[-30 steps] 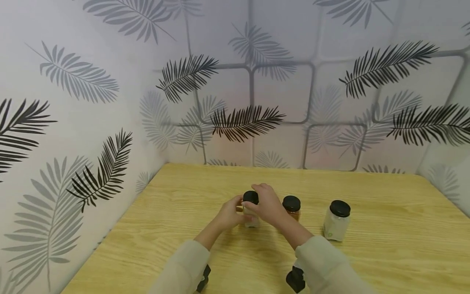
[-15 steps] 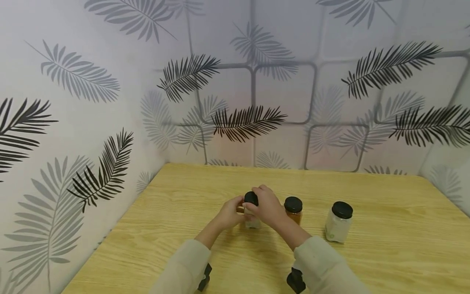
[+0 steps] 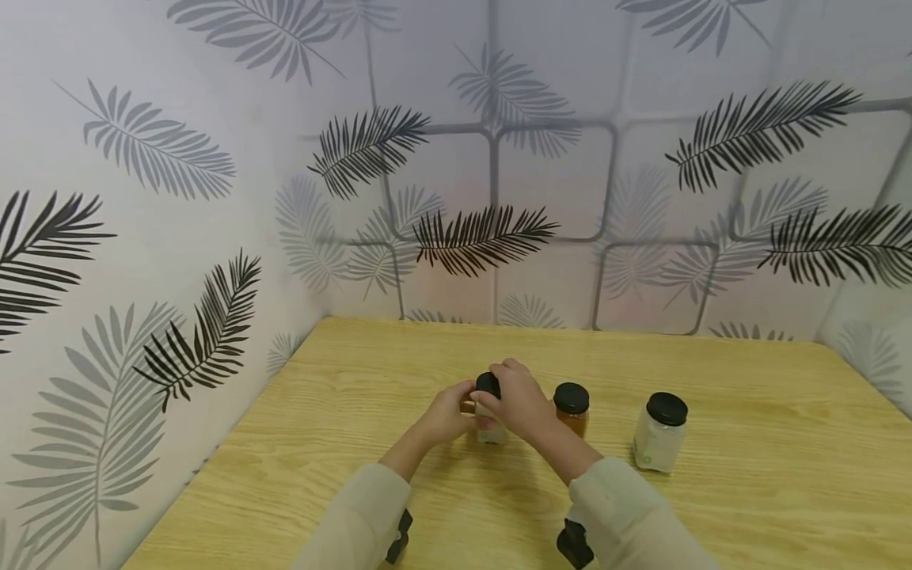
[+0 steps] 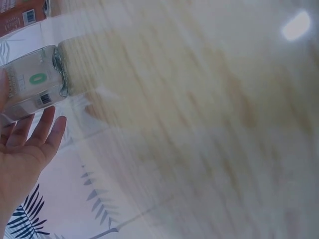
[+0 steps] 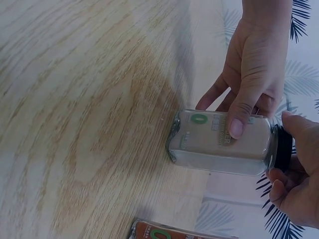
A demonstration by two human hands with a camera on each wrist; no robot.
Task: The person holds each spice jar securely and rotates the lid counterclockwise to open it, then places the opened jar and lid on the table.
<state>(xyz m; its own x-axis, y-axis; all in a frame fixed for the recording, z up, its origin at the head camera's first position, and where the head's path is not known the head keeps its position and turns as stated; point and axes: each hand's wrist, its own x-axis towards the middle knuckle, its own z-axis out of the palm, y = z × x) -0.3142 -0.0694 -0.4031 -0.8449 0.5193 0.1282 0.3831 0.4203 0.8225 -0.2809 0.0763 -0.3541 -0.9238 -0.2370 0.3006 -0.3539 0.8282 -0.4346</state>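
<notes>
A clear jar of pale contents (image 3: 489,430) with a black lid (image 3: 488,385) stands on the wooden table (image 3: 342,412). My left hand (image 3: 445,416) grips its body from the left; in the right wrist view the thumb of the left hand (image 5: 254,69) lies across the jar's label (image 5: 219,132). My right hand (image 3: 522,401) pinches the lid; in the right wrist view the fingers of the right hand (image 5: 301,172) curl round the black lid (image 5: 283,148). In the left wrist view the jar (image 4: 35,79) shows a green mark, with the left hand (image 4: 25,154) beside it.
Just right of my right hand stands a jar with orange-brown contents (image 3: 571,412). Farther right is a white-filled jar (image 3: 659,435), black-lidded too. A leaf-patterned wall (image 3: 456,182) rises behind the table and along its left side.
Both hands keep their grip on the jar and its lid, with hardly any movement. The whole view has shifted slightly, so the jars appear a little farther right.
</notes>
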